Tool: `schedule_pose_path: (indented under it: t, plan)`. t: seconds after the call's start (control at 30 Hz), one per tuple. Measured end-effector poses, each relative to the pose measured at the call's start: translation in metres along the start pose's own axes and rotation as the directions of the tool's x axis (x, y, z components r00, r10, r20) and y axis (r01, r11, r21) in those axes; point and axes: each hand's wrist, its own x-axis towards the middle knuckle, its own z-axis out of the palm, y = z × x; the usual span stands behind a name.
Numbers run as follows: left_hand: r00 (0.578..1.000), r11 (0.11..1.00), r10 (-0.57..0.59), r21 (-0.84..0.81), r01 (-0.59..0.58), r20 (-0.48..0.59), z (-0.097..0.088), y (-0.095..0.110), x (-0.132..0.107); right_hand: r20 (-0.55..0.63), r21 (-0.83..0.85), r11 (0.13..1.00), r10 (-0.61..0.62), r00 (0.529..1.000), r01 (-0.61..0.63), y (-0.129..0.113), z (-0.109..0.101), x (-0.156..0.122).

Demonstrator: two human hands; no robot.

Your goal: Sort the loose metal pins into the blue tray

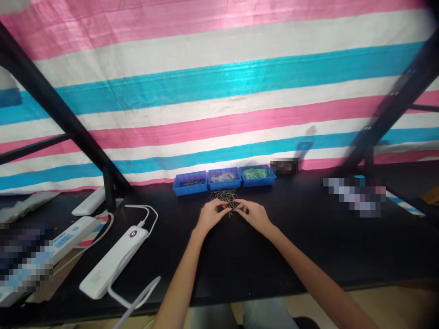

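Note:
A loose pile of thin metal pins (223, 195) lies on the black table (308, 237) in front of three blue trays. My left hand (210, 214) and my right hand (253, 214) meet at the near edge of the pile, fingers pinched together on some of the pins. The left blue tray (190, 183) holds dark pins, the middle tray (224, 177) holds greyish parts, and the right tray (258, 176) holds green parts.
White power strips (113, 262) with cables lie on the left of the table. Black frame posts (109, 187) rise at left and right. A striped pink, white and blue tarp (219, 91) hangs behind. Blurred items sit at far left and right.

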Motion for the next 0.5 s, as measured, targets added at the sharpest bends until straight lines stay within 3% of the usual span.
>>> schedule_pose_path:
  t: [0.13,0.33,0.5]
  plan:
    - [0.999,0.995,-0.016,-0.104,0.011,-0.051,0.005,-0.002,0.002,-0.071,0.075,0.996,0.049,0.996,-0.043,-0.003,-0.001,0.000]
    - [0.998,0.978,-0.047,-0.207,0.038,-0.035,0.012,-0.003,0.004,-0.167,0.246,0.968,0.098,0.981,-0.055,-0.003,-0.001,0.003]
    - [0.998,0.938,-0.068,-0.342,0.062,-0.005,0.014,-0.001,0.005,-0.160,0.420,0.907,0.116,0.980,-0.039,0.001,0.004,0.005]
